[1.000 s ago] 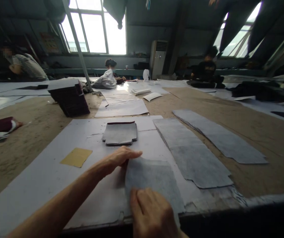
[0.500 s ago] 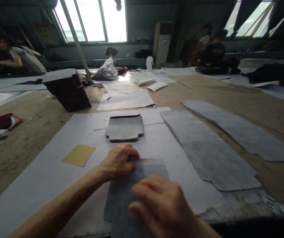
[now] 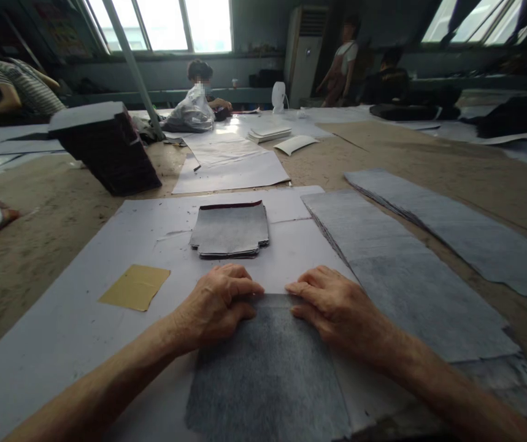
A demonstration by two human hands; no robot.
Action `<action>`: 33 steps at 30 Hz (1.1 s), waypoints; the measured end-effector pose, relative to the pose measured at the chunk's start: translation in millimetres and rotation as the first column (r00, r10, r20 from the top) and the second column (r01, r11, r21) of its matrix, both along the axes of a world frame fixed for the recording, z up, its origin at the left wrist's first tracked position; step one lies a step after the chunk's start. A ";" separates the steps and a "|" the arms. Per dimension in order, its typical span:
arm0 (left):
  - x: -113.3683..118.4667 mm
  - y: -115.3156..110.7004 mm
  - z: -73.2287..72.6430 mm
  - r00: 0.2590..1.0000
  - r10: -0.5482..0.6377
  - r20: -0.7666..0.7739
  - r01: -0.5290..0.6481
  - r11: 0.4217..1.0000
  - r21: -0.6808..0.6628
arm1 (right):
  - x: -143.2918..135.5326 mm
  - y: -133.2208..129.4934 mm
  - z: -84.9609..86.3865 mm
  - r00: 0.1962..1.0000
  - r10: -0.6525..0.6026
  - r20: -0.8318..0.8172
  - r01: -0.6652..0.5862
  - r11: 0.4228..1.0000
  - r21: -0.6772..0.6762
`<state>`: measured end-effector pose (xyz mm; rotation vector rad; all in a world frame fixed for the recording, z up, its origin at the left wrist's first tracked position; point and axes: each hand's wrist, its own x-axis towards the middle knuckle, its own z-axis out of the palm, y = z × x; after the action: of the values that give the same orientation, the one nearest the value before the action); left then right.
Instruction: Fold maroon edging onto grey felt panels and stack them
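A grey fabric panel lies on the white paper sheet right in front of me. At its far left corner my left hand grips the edge between thumb and fingers. My right hand pinches the far right corner in the same way. A narrow strip along the far edge, between the two hands, looks folded over. Just beyond the hands sits a small stack of grey notched pieces with a dark red far edge. To the left lies a tan card.
Two piles of long grey panels, a nearer one and a farther one, lie on the right. A tall dark stack leans at the back left by a pole. Several people are at the far tables.
My right hand has moved from over the middle of the fabric panel to its far right corner. My left hand stays at the far left corner. The view has shifted slightly.
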<state>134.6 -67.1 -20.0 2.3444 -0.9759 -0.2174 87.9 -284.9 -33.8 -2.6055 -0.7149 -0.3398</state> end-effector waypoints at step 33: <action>1.3 11.5 -12.9 0.829 -0.364 0.425 0.381 0.923 0.048 | -24.1 -12.5 -1.6 0.909 0.283 0.306 -0.196 0.938 -0.286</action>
<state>135.9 -55.5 -32.9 2.1851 -1.6397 0.1789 63.7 -297.3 -35.4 -2.6724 -1.2639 -0.6783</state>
